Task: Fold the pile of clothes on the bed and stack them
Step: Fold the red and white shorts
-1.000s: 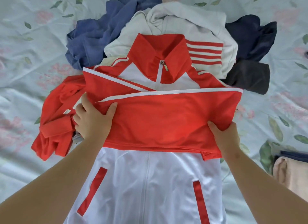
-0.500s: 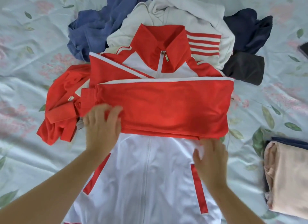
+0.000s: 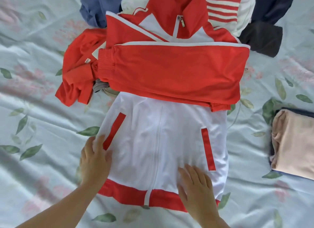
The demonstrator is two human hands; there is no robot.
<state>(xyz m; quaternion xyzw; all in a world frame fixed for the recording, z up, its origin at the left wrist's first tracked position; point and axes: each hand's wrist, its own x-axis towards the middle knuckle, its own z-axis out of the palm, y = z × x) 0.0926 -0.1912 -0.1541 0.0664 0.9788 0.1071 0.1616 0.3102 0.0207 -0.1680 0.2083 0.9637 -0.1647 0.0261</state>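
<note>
The red and white jacket (image 3: 159,139) is lying front-up in the middle of the bed (image 3: 34,109), its collar resting against the unfolded pile (image 3: 241,12) at the far side and its red sleeves (image 3: 169,71) lying crossed over the chest. The left hand (image 3: 95,161) is pressing flat on the near-left edge beside the pocket, and the right hand (image 3: 195,185) is pressing flat on the white front just above the red hem (image 3: 129,193). The fingers of both are lying straight and gripping nothing. The main risk is probably that the slippery-looking fabric is going to slide when the hem is lifted, so the crossed sleeves are likely to shift or spill out at the left. A loose red garment (image 3: 76,71) is touching the jacket's left side and may be getting caught in the fold. The collar end, propped on the pile, may be making the fold land crooked. The folded stack (image 3: 295,142) is sitting well apart at the right.
</note>
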